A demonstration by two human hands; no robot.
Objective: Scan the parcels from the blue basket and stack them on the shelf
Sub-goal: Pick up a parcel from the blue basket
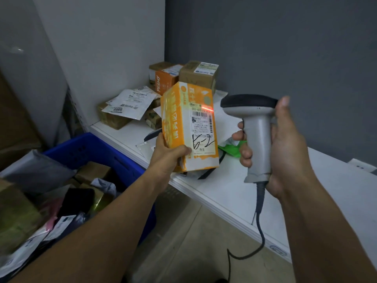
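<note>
Left hand grips orange parcel upright above shelf; right hand wraps scanner, red line on barcode label.

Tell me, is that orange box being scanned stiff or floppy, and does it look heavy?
Probably stiff: the orange box shows straight edges and flat faces. Likely light for its size, since the left hand holds it up by one bottom corner alone. Its shiny surface could be slippery.

orange parcel: glossy printed cardboard; matt white paper label
scanner: smooth matt grey plastic, right of orange parcel
blue basket: smooth plastic, left of it
shelf: smooth white board
brown boxes: matt cardboard, behind it
</note>
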